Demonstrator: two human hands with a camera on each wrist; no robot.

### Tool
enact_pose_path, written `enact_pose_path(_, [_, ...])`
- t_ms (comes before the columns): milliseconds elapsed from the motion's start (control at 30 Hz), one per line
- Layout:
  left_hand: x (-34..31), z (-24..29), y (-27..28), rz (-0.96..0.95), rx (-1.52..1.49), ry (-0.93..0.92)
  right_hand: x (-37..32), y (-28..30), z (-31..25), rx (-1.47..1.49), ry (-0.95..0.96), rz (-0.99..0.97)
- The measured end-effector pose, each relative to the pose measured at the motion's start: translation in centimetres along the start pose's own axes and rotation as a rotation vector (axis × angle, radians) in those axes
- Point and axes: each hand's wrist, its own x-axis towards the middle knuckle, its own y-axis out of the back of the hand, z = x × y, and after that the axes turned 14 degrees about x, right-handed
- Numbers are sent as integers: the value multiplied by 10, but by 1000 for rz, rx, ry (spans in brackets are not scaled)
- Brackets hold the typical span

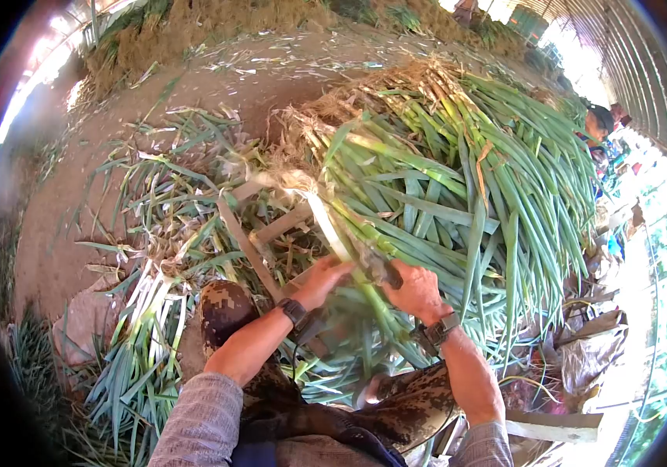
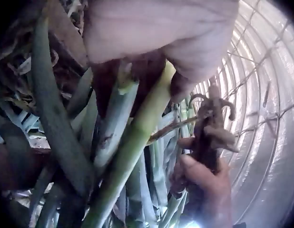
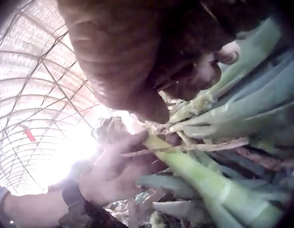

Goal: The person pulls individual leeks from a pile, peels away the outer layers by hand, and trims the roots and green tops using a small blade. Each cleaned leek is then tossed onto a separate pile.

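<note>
My left hand (image 1: pixel 323 282) grips a thick green onion stalk (image 1: pixel 327 222), its white root end pointing up and away and its green leaves toward my lap. In the left wrist view the stalk (image 2: pixel 142 128) comes out below the left palm (image 2: pixel 161 33). Just right of the stalk, my right hand (image 1: pixel 417 291) has its fingers curled round a dark object whose shape is unclear; the left wrist view shows that dark object (image 2: pixel 206 137) in the right hand (image 2: pixel 211 190). The left hand (image 3: pixel 113 175) also shows beyond the stalk (image 3: pixel 199 178) in the right wrist view.
A large heap of green onions (image 1: pixel 458 179) lies ahead and right. Loose leaves and a wooden frame (image 1: pixel 244 241) are left of centre. Cleaned white-stemmed onions (image 1: pixel 150 311) lie by the left knee. Bare soil (image 1: pixel 45 233) stretches at the left; a person (image 1: pixel 599 124) is at the far right.
</note>
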Motion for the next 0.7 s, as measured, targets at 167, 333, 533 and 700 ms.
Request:
enact_pose_path(167, [1, 43, 29, 132, -261, -69, -20, 13, 9, 83, 94, -46])
enact_pose_path(333, [30, 52, 107, 401, -272, -223, -40, 25, 31, 95, 85, -131])
enact_pose_path(533, [-3, 127, 154, 639, -268, -352, -55, 35, 36, 77, -85, -211])
enact_pose_path(700, [-25, 175, 266, 1001, -119, -523, -51, 29, 54, 10, -88, -152])
